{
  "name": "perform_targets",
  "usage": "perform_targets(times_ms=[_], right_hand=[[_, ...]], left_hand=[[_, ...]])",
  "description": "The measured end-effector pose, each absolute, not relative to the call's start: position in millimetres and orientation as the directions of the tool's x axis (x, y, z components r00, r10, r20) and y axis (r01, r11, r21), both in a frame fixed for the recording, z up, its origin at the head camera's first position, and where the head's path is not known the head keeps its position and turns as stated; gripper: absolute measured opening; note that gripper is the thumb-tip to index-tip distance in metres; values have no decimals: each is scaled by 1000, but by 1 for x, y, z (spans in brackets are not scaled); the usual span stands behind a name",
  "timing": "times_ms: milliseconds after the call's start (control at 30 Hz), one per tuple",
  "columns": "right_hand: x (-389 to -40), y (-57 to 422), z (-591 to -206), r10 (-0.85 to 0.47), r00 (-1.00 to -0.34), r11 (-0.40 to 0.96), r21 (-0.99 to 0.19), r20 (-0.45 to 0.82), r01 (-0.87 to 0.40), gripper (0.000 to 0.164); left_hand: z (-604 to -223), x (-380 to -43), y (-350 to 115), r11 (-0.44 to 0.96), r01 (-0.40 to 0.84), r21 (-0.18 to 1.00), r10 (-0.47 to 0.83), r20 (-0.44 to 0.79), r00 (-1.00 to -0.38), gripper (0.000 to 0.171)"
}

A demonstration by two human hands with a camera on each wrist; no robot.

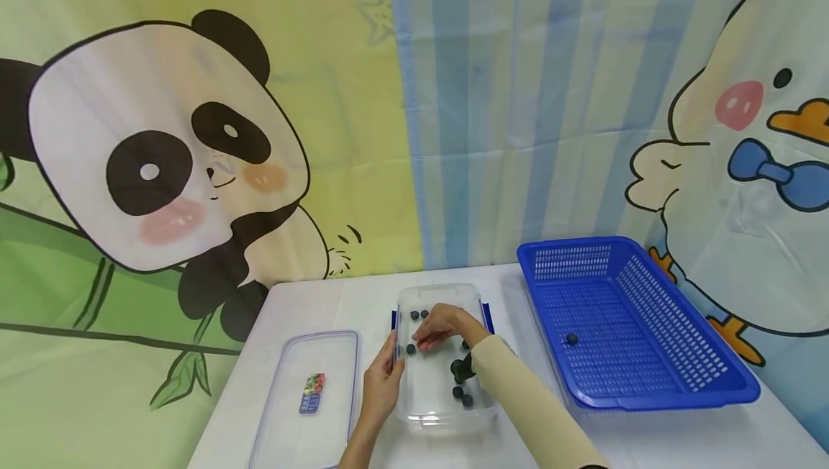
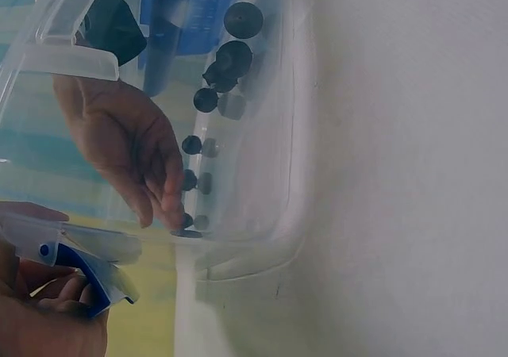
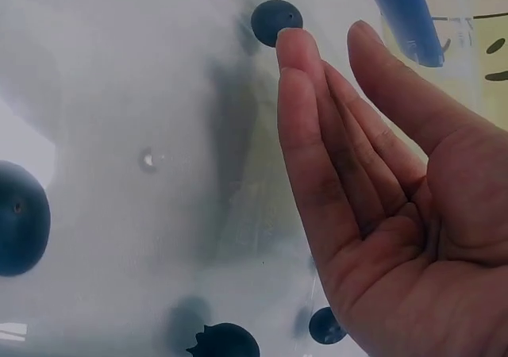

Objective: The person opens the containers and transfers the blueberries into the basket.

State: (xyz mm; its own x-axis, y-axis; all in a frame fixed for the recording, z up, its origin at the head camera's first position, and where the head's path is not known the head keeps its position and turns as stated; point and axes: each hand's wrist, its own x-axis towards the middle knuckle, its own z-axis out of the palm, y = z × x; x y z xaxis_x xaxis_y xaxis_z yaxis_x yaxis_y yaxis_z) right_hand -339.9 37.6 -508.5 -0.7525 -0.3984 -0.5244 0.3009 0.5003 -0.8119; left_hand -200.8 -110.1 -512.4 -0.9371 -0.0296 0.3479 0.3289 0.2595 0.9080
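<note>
A clear plastic box [image 1: 424, 390] holds several blueberries, some of them grouped near its right side [image 2: 244, 20]. My left hand [image 1: 382, 386] grips the box's left side, with fingers curled by the blue latch [image 2: 87, 282]. Reaching inside, my right hand [image 1: 447, 326] has nearly straight fingers, the thumb held apart. Its fingertips [image 3: 298, 47] touch or almost touch one blueberry [image 3: 274, 22], and nothing shows between thumb and fingers. Other blueberries [image 3: 20, 218] lie on the box floor around this hand, and the right forearm covers part of the box in the head view.
To the right stands a blue plastic basket [image 1: 648, 401] with one blueberry [image 1: 571, 339] inside. A clear lid [image 1: 304, 354] with a coloured label [image 1: 312, 393] lies left of the box. A printed curtain [image 1: 363, 131] hangs behind the white table [image 1: 363, 303].
</note>
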Motion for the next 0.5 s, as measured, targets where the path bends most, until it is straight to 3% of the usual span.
perform_targets(times_ms=[500], right_hand=[[-338,36,-516,-453,-737,565,-801,-502,198,13]], left_hand=[[-545,-216,-115,259,302,918,-46,324,-945,49]])
